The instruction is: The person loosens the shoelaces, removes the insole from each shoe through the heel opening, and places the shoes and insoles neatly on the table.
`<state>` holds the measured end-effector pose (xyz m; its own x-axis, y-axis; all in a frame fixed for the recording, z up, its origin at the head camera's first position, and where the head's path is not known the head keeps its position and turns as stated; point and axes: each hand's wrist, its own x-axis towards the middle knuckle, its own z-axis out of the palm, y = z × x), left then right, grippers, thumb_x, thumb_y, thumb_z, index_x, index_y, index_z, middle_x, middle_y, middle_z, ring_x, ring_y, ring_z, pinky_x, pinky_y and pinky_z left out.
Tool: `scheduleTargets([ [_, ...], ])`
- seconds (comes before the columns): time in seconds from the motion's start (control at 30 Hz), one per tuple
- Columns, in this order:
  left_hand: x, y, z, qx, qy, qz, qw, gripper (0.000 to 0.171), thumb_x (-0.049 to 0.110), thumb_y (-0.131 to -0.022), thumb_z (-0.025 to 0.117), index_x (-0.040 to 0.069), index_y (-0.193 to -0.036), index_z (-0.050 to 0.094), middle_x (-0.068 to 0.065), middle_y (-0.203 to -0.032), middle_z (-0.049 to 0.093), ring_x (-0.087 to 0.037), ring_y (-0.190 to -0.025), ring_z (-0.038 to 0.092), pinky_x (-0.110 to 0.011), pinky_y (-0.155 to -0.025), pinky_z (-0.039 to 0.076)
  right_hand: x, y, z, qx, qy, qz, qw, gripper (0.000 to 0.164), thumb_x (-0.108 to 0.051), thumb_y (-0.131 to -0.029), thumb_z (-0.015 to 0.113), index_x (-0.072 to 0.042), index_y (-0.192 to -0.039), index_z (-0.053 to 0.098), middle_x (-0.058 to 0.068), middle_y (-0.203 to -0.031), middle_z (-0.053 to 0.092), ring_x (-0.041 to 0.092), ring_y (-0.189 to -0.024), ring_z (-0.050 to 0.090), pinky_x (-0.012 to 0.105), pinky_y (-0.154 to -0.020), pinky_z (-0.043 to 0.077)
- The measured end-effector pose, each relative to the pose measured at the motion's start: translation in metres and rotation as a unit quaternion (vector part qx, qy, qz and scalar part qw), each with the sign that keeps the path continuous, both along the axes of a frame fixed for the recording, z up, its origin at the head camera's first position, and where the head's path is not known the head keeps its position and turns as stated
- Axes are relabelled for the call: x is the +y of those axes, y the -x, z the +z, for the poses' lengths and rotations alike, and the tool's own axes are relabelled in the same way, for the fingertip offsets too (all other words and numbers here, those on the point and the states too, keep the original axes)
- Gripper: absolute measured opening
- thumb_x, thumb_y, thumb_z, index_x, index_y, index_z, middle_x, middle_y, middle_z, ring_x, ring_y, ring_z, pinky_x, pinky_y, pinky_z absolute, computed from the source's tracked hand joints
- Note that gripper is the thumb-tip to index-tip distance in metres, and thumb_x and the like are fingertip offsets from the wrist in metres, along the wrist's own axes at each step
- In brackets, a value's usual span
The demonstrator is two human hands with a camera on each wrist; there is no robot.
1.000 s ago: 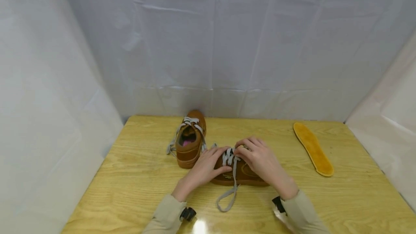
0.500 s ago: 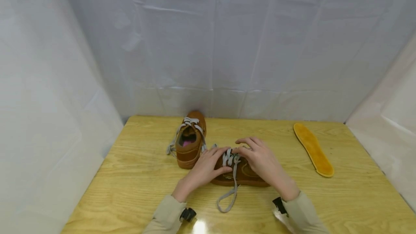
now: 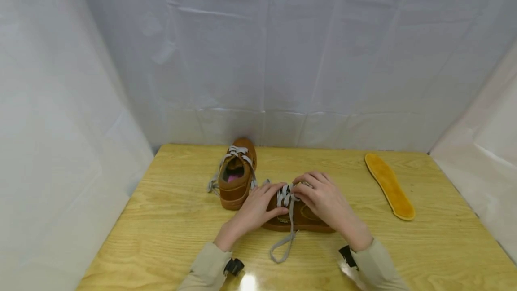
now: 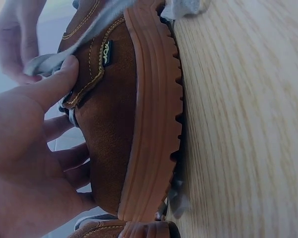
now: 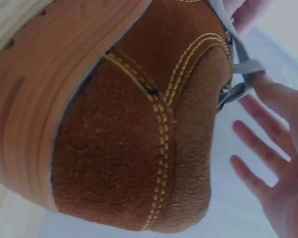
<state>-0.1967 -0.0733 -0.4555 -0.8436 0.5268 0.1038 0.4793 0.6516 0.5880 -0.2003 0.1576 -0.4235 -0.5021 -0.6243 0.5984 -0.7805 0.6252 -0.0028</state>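
Note:
A brown suede shoe point(image 3: 304, 220) with an orange-brown ribbed sole point(image 4: 151, 109) lies upright across the table, toe to the left. My left hand point(image 3: 255, 205) grips its toe end, the thumb point(image 4: 57, 84) on the near side of the lacing and the other fingers beyond it. At the top of the lacing my right hand point(image 3: 323, 197) pinches a grey shoelace point(image 5: 246, 67) between thumb and index finger. Its other fingers spread out beside the shoe's collar in the right wrist view. One long lace end point(image 3: 288, 241) hangs down the near side and loops on the tabletop.
A matching brown shoe point(image 3: 235, 194), laces loose and pink showing inside, stands behind to the left, toe towards the back. A yellow-orange insole point(image 3: 388, 185) lies at the right of the wooden table point(image 3: 161, 228). White sheeting point(image 3: 262, 57) encloses the back and sides.
Half a second ago the right fingers were lifted and spread above the lacing; now they have come back together on the lace. The left hand and both shoes have stayed in place.

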Motion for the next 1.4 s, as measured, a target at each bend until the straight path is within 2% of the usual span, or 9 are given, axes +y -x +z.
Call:
scheduleTargets([
  [0.13, -0.0002, -0.0002, -0.0001, 0.000, 0.001, -0.001, 1.0000, 0.067, 0.045, -0.098, 0.064, 0.018, -0.156, 0.041, -0.011, -0.153, 0.046, -0.044, -0.147, 0.032, -0.062, -0.120, 0.022, -0.0034, -0.0029, 0.0031, 0.032, -0.003, 0.027, 0.999, 0.019, -0.019, -0.078, 0.088, -0.020, -0.093, 0.077, -0.004, -0.099, 0.072, 0.020, -0.100, 0.065, 0.039, -0.087, 0.055],
  [0.3, -0.0002, 0.0003, -0.0002, -0.002, -0.003, 0.000, 1.0000, 0.067, 0.045, -0.098, 0.064, 0.018, -0.155, 0.042, -0.010, -0.153, 0.046, -0.044, -0.147, 0.031, -0.062, -0.120, 0.021, -0.0041, -0.0050, 0.0038, -0.008, -0.013, 0.042, 0.999, 0.021, -0.017, -0.078, 0.089, -0.019, -0.095, 0.078, -0.004, -0.095, 0.072, 0.020, -0.101, 0.064, 0.037, -0.090, 0.056],
  [0.53, 0.0006, 0.0001, 0.0000, -0.004, 0.000, 0.003, 1.0000, 0.067, 0.046, -0.098, 0.063, 0.019, -0.156, 0.041, -0.011, -0.154, 0.045, -0.044, -0.147, 0.031, -0.063, -0.120, 0.021, -0.0013, -0.0028, 0.0025, -0.025, -0.018, -0.024, 0.999, 0.026, -0.023, -0.084, 0.084, -0.017, -0.108, 0.077, 0.001, -0.110, 0.070, 0.023, -0.108, 0.061, 0.042, -0.093, 0.053],
  [0.8, 0.0001, -0.0001, 0.0000, -0.002, -0.004, -0.002, 1.0000, 0.067, 0.045, -0.099, 0.063, 0.019, -0.156, 0.041, -0.012, -0.154, 0.046, -0.043, -0.147, 0.032, -0.062, -0.120, 0.021, -0.0026, -0.0026, -0.0003, 0.021, -0.016, -0.066, 0.997, 0.011, -0.021, -0.085, 0.083, -0.016, -0.093, 0.077, 0.002, -0.100, 0.071, 0.026, -0.101, 0.064, 0.048, -0.094, 0.051],
  [0.9, -0.0003, 0.0003, -0.0010, 0.003, -0.005, -0.004, 1.0000, 0.066, 0.044, -0.099, 0.063, 0.017, -0.155, 0.042, -0.012, -0.153, 0.046, -0.044, -0.146, 0.032, -0.062, -0.119, 0.022, -0.0038, -0.0034, 0.0017, 0.037, 0.014, -0.052, 0.998, 0.013, -0.020, -0.083, 0.084, -0.016, -0.092, 0.076, 0.001, -0.095, 0.072, 0.025, -0.096, 0.065, 0.046, -0.092, 0.052],
  [1.0, -0.0002, 0.0004, -0.0015, 0.005, -0.003, -0.005, 1.0000, 0.066, 0.044, -0.099, 0.064, 0.017, -0.155, 0.042, -0.012, -0.153, 0.047, -0.045, -0.146, 0.032, -0.062, -0.119, 0.022, -0.0058, -0.0060, 0.0049, 0.042, 0.029, -0.011, 0.999, 0.016, -0.020, -0.080, 0.086, -0.016, -0.093, 0.077, -0.001, -0.092, 0.073, 0.022, -0.094, 0.066, 0.042, -0.090, 0.053],
  [1.17, -0.0002, -0.0003, -0.0008, 0.006, -0.003, -0.002, 1.0000, 0.066, 0.043, -0.099, 0.064, 0.018, -0.155, 0.042, -0.012, -0.153, 0.047, -0.046, -0.146, 0.033, -0.063, -0.119, 0.022, -0.0074, -0.0086, 0.0067, 0.005, 0.020, 0.049, 0.999, 0.022, -0.014, -0.077, 0.089, -0.017, -0.096, 0.078, -0.003, -0.093, 0.073, 0.018, -0.096, 0.065, 0.036, -0.087, 0.056],
  [1.27, 0.0001, -0.0003, -0.0003, 0.001, -0.002, -0.001, 1.0000, 0.066, 0.044, -0.099, 0.064, 0.018, -0.156, 0.041, -0.011, -0.154, 0.046, -0.045, -0.146, 0.032, -0.062, -0.120, 0.021, -0.0060, -0.0077, 0.0061, -0.019, 0.024, 0.035, 0.999, 0.026, -0.013, -0.078, 0.088, -0.016, -0.101, 0.077, -0.002, -0.099, 0.072, 0.019, -0.098, 0.064, 0.035, -0.087, 0.056],
  [1.4, 0.0006, -0.0001, 0.0000, -0.001, 0.003, -0.001, 1.0000, 0.066, 0.044, -0.099, 0.063, 0.019, -0.156, 0.041, -0.011, -0.155, 0.045, -0.046, -0.147, 0.030, -0.063, -0.120, 0.021, -0.0048, -0.0058, 0.0043, -0.019, 0.016, 0.002, 1.000, 0.029, -0.017, -0.080, 0.087, -0.014, -0.107, 0.077, 0.001, -0.107, 0.071, 0.022, -0.101, 0.063, 0.040, -0.088, 0.055],
])
